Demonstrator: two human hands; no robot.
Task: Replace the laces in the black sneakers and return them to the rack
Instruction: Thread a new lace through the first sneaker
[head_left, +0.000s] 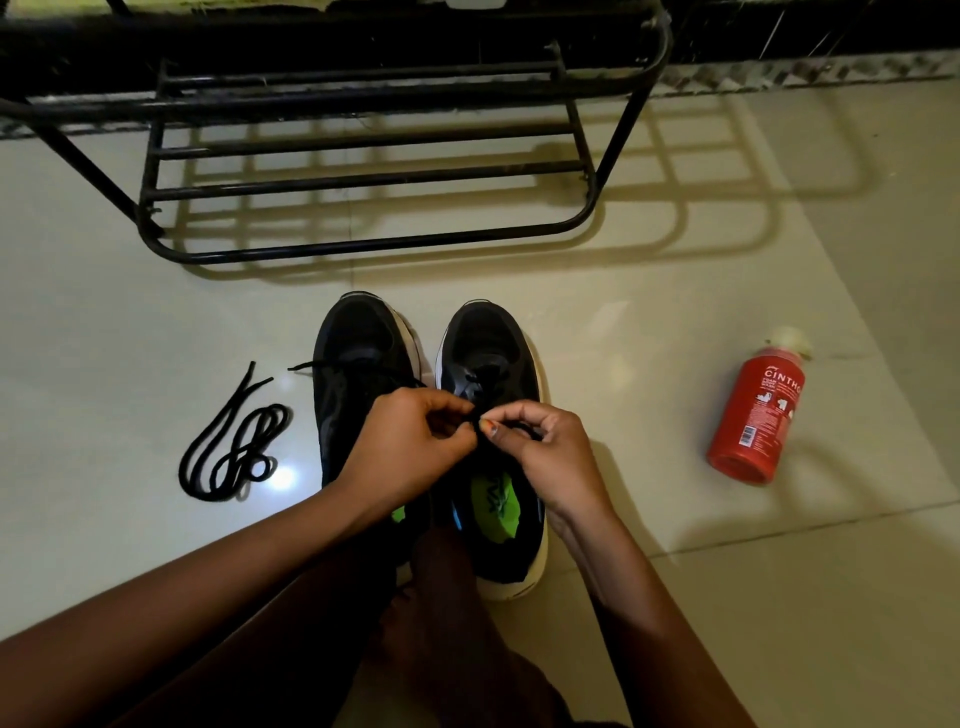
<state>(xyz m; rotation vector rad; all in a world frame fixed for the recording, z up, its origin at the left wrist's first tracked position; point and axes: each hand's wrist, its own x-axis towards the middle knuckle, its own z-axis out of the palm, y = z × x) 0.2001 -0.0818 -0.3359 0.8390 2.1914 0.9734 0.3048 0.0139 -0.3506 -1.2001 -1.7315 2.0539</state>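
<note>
Black sneakers with white soles and bright green insoles stand side by side on the pale tiled floor (779, 597), toes pointing away from the person, heels close to the person's legs at the bottom of the view. The left sneaker (358, 353) has a thin black lace end trailing off its upper toward the left. The right sneaker (493, 348) shows its green insole through the open collar.

Both bare hands meet over the middle of the right sneaker. The left hand (410, 441) has its fingers (441, 410) curled and pinched on a black lace (475, 418) at the eyelet area. The right hand (540, 447) faces it, thumb and forefinger closed on the same lace, fingertips almost touching those of the left hand. The forearms come in from the lower corners and cross over the heels of the 2 shoes.

On the floor to the left of the left sneaker, apart from it, lies a loose coiled black shoelace (234, 447). Well to the right lies a red cylindrical plastic bottle with a white cap (756, 410), on its side, cap pointing away.

Farther off, beyond the toes, stands a black metal tube shoe rack (363, 179), its lower bars bare, casting barred shadows on the tiles.
</note>
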